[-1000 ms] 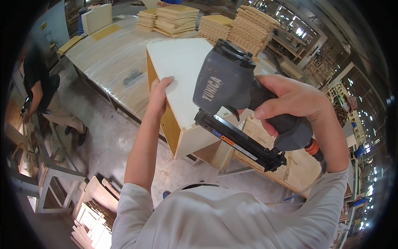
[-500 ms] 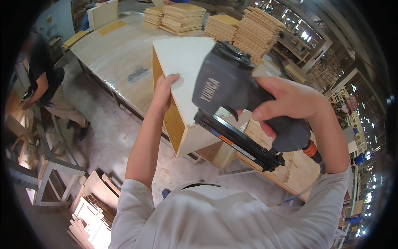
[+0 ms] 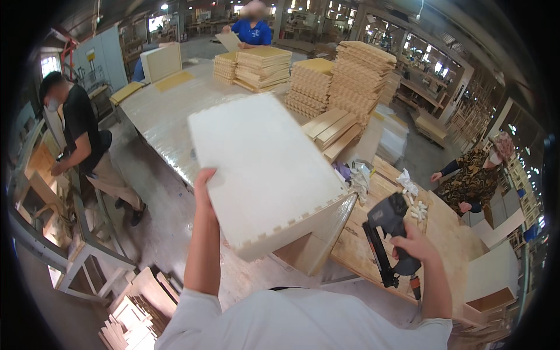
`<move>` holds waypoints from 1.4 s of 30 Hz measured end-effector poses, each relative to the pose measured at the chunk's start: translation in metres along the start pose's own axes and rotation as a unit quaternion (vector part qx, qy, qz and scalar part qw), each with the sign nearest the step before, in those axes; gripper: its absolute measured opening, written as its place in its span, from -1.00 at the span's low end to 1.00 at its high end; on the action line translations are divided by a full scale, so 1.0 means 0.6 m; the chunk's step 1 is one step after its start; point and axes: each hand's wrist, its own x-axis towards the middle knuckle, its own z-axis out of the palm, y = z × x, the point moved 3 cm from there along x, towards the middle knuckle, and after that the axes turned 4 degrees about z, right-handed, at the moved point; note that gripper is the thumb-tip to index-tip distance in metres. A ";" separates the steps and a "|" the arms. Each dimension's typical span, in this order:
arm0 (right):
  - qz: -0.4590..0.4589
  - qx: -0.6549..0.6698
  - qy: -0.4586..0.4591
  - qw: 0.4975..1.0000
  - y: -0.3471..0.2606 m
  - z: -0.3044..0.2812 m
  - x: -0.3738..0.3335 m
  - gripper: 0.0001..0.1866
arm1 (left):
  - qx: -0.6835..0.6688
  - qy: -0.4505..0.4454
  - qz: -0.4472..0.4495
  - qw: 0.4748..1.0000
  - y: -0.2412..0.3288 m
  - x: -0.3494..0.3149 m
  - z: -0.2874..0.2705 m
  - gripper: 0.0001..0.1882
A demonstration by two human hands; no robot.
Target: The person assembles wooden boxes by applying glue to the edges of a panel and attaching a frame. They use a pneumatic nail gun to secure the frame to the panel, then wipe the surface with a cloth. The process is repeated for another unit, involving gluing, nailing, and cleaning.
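**White box lifted in the left hand, nail gun low in the right**

At the far left a person in a dark shirt (image 3: pixel 79 125) bends over a grey metal frame (image 3: pixel 87 245), and loose wooden pieces (image 3: pixel 137 309) are stacked on the floor below. The left hand (image 3: pixel 204 189) grips the near left edge of a white wooden box (image 3: pixel 262 169), fingers curled around the edge, thumb side towards the panel; the box is tilted up off the long plastic-wrapped table (image 3: pixel 157 116), its broad white face towards the camera and finger joints showing along its lower right edge. Behind it, stacks of light wooden panels (image 3: pixel 262 67) stand on the table, with a person in blue (image 3: pixel 252 32) beyond. To the right, the right hand (image 3: pixel 415 248) is closed around the handle of a dark nail gun (image 3: pixel 388 233), held low over a bare wooden bench (image 3: pixel 361 251). Small white wooden bits (image 3: pixel 415 207) lie on that bench. At the far right stands a person in a patterned top (image 3: pixel 469 181).
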 end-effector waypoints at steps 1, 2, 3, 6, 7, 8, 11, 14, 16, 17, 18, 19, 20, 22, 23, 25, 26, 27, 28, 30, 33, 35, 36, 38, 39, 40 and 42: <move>0.016 -0.014 0.016 1.000 0.048 -0.007 0.022 -0.53 | -0.005 0.003 0.045 0.999 0.002 -0.024 0.007 -0.54; 0.016 -0.019 0.030 0.999 0.086 -0.010 0.042 -0.55 | -0.013 0.007 0.091 0.996 0.002 -0.045 0.016 -0.53; 0.017 -0.026 0.041 0.999 0.122 -0.013 0.061 -0.56 | -0.022 0.015 0.137 0.990 -0.001 -0.057 0.023 -0.53; 0.024 -0.029 0.087 0.996 0.219 -0.021 0.103 -0.60 | -0.048 0.059 0.196 0.978 -0.025 -0.061 0.044 -0.51; 0.025 -0.023 0.105 0.994 0.238 -0.024 0.111 -0.61 | -0.060 0.083 0.229 0.968 -0.040 -0.060 0.060 -0.52; 0.028 -0.025 0.130 0.991 0.256 -0.029 0.117 -0.65 | -0.071 0.105 0.260 0.957 -0.064 -0.055 0.083 -0.53; 0.040 -0.031 0.149 0.988 0.301 -0.030 0.139 -0.66 | -0.153 0.217 0.255 0.930 -0.142 -0.005 0.134 -0.62; 0.019 -0.045 0.128 0.991 0.292 -0.021 0.162 -0.69 | -0.123 0.124 0.386 0.906 -0.187 0.100 0.164 -0.60; 0.037 -0.044 0.124 0.991 0.303 -0.029 0.164 -0.67 | -0.140 0.107 0.277 0.944 -0.206 0.139 0.234 -0.61; 0.043 -0.044 0.122 0.991 0.306 -0.031 0.166 -0.67 | -0.135 0.166 0.179 0.960 -0.217 0.142 0.259 -0.63; 0.037 -0.028 0.124 0.991 0.306 -0.029 0.168 -0.66 | -0.132 0.121 0.105 0.978 -0.232 0.137 0.265 -0.67; 0.042 -0.009 0.136 0.990 0.318 -0.029 0.163 -0.65 | -0.048 0.020 0.023 0.998 -0.261 0.115 0.277 -0.70; 0.043 0.008 0.147 0.988 0.325 -0.030 0.159 -0.64 | 0.034 -0.083 -0.055 0.994 -0.286 0.071 0.282 -0.73; 0.053 -0.009 0.164 0.985 0.333 -0.038 0.154 -0.63 | 0.289 -0.293 0.027 0.911 -0.266 -0.052 0.277 -0.80; 0.057 -0.014 0.169 0.984 0.335 -0.037 0.150 -0.63 | 0.481 -0.349 0.173 0.786 -0.204 -0.109 0.260 -0.74; 0.047 0.062 0.158 0.984 0.331 -0.036 0.156 -0.61 | 0.348 -0.388 0.477 0.708 -0.087 -0.162 0.211 -0.56; 0.057 0.074 0.153 0.984 0.328 -0.040 0.156 -0.61 | 0.433 -0.123 0.558 0.697 -0.019 -0.170 0.117 -0.54; 0.067 0.080 0.153 0.983 0.327 -0.041 0.153 -0.60 | 0.334 -0.005 0.647 0.685 0.053 -0.158 0.068 -0.58; 0.068 0.082 0.177 0.978 0.325 -0.038 0.151 -0.62 | 0.265 0.130 0.671 0.680 0.089 -0.142 0.051 -0.63; 0.067 0.077 0.193 0.976 0.316 -0.035 0.151 -0.61 | 0.291 0.286 0.593 0.694 0.142 -0.093 -0.049 -0.64; 0.056 0.066 0.176 0.981 0.289 -0.023 0.179 -0.59 | 0.311 0.266 0.321 0.854 0.130 -0.010 -0.242 -0.48; 0.040 0.050 0.178 0.982 0.270 -0.014 0.180 -0.58 | 0.364 0.208 0.297 0.858 0.085 0.013 -0.278 -0.44; 0.067 0.026 0.191 0.979 0.275 -0.022 0.174 -0.56 | 0.404 0.193 0.311 0.838 0.057 0.022 -0.279 -0.44; 0.094 0.018 0.166 0.981 0.234 -0.009 0.158 -0.56 | 0.514 0.173 0.316 0.779 0.042 0.005 -0.279 -0.47; 0.112 0.016 0.160 0.981 0.198 -0.009 0.136 -0.55 | 0.572 0.152 0.291 0.752 0.040 -0.010 -0.266 -0.49; 0.097 0.018 0.159 0.982 0.161 -0.016 0.107 -0.55 | 0.628 0.126 0.261 0.722 0.034 -0.031 -0.248 -0.50; 0.058 0.020 0.147 0.987 0.070 -0.028 0.048 -0.56 | 0.682 0.107 0.281 0.667 0.009 -0.094 -0.190 -0.59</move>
